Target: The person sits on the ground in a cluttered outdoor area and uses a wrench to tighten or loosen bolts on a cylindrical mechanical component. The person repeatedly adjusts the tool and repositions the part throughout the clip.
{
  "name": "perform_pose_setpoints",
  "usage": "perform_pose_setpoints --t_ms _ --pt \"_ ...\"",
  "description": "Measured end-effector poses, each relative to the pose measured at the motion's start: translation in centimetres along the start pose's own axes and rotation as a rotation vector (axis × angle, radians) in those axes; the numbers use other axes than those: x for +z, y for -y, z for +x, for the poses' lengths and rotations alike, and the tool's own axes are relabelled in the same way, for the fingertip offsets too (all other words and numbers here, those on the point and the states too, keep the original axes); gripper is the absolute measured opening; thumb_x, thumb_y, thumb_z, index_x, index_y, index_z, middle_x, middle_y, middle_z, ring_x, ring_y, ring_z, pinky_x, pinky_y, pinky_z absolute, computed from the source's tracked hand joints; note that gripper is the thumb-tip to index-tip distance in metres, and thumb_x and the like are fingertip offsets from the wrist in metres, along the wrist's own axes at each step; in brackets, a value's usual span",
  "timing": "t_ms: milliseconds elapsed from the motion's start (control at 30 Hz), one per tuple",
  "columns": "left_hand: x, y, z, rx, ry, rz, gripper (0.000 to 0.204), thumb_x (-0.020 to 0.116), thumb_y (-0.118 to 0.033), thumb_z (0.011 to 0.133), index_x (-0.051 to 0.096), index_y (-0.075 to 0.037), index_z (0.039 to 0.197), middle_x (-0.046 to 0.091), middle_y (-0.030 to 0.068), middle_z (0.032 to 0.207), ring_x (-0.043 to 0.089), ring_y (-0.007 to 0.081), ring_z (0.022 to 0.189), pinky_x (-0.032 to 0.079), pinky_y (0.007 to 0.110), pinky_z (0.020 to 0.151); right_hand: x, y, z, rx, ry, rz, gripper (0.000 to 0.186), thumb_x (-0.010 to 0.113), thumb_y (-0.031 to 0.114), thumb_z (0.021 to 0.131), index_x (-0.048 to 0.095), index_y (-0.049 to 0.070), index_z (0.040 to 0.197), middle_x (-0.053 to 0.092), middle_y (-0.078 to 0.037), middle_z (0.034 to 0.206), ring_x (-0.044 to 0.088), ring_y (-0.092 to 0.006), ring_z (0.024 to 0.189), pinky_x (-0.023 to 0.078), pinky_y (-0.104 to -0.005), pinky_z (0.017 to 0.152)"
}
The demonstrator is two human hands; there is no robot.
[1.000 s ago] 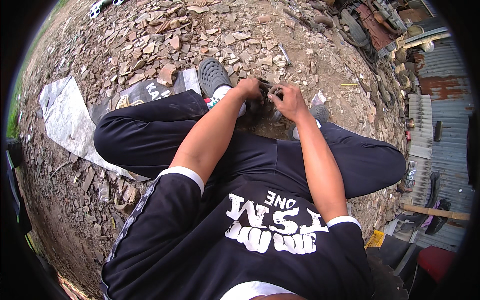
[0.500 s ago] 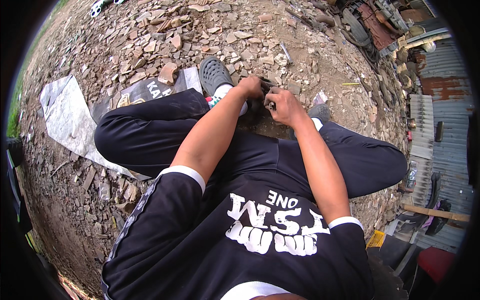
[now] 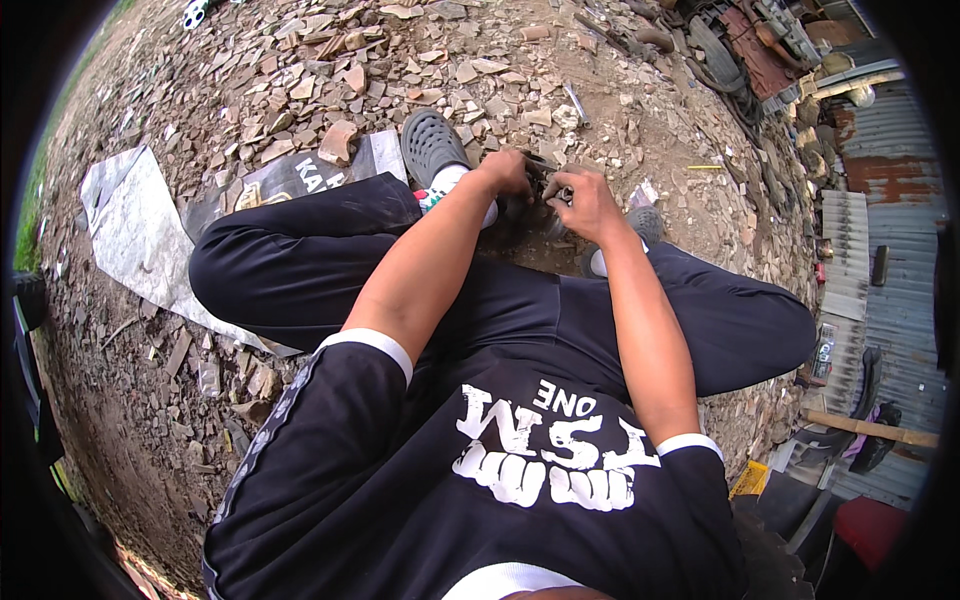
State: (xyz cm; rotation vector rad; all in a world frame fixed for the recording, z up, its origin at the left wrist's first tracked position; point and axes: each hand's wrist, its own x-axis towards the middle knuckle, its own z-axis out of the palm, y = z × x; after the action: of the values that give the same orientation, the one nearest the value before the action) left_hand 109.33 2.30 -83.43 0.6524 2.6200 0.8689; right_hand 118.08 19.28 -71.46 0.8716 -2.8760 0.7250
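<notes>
I sit on the ground with both hands out between my feet. My left hand (image 3: 508, 174) is closed on a dark, dirty part (image 3: 538, 172), whose kind I cannot make out; much of it lies behind the fingers. Just right of that part, my right hand (image 3: 588, 203) is curled, thumb and fingers pinched together. Something small and dark seems to be in the pinch, too small to name. Below the hands the ground is shaded and dark. A grey clog (image 3: 432, 145) is close to my left hand, and the other clog (image 3: 645, 225) is beyond my right wrist.
Broken tile pieces (image 3: 300, 88) cover the ground ahead. A silver wrench-like tool (image 3: 575, 102) lies beyond my hands, a thin yellow stick (image 3: 704, 167) to the right. A white sheet (image 3: 140, 225) is spread at left. Rusty machine parts (image 3: 755, 50) and corrugated metal (image 3: 890, 300) stand at right.
My right hand has moved slightly right, away from my left hand and the dark part. A gap now shows between the hands. My left hand has hardly moved.
</notes>
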Motion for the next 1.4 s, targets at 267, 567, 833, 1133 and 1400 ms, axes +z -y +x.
perform_pose_setpoints --t_ms 267,567,833,1133,1400 --pt "0.3 0.2 0.4 -0.019 -0.011 0.014 0.055 0.079 -0.039 0.067 0.072 -0.026 0.120 0.072 0.0161 0.109 0.069 0.0331 0.101 0.054 0.042 0.091 1.7 0.5 -0.1 -0.130 0.098 -0.100 0.018 0.068 0.000 0.074 0.066 0.007 0.092 0.061 -0.015 0.091 0.065 -0.0385 0.086 0.053 -0.0468 0.074" --pt "0.2 0.3 0.3 0.019 0.008 -0.030 0.048 0.073 -0.039 0.071 0.072 -0.031 0.119 0.072 0.0171 0.108 0.069 0.0350 0.100 0.054 0.044 0.090 3.3 2.2 -0.8 -0.131 0.250 -0.280 0.023 0.056 0.001 0.079 0.069 0.008 0.097 0.060 -0.014 0.095 0.066 -0.0369 0.090 0.054 -0.0482 0.077" --pt "-0.2 -0.4 0.0 -0.094 0.025 0.062 0.049 0.075 -0.039 0.075 0.070 -0.031 0.123 0.070 0.0115 0.118 0.068 0.0305 0.108 0.053 0.040 0.095 3.3 0.4 0.8 -0.002 -0.075 -0.037 0.017 0.064 0.003 0.082 0.069 0.004 0.098 0.066 -0.018 0.094 0.066 -0.0384 0.091 0.052 -0.0482 0.079" --pt "-0.6 -0.2 -0.4 -0.002 0.034 -0.046 0.061 0.087 -0.038 0.060 0.073 -0.027 0.119 0.073 0.0147 0.109 0.069 0.0327 0.103 0.053 0.041 0.093 3.7 -6.5 1.5 0.553 -0.202 -0.008 0.039 0.072 0.034 0.088 0.067 0.001 0.108 0.070 -0.024 0.099 0.067 -0.0420 0.097 0.051 -0.0471 0.085" --pt "0.1 0.3 0.3 -0.031 0.036 -0.003 0.066 0.088 -0.041 0.060 0.071 -0.024 0.122 0.072 0.0151 0.113 0.068 0.0332 0.105 0.053 0.042 0.094 2.2 -2.0 2.1 0.225 -0.283 0.023 0.042 0.068 0.034 0.091 0.064 -0.005 0.106 0.068 -0.030 0.094 0.066 -0.0460 0.093 0.051 -0.0483 0.080"
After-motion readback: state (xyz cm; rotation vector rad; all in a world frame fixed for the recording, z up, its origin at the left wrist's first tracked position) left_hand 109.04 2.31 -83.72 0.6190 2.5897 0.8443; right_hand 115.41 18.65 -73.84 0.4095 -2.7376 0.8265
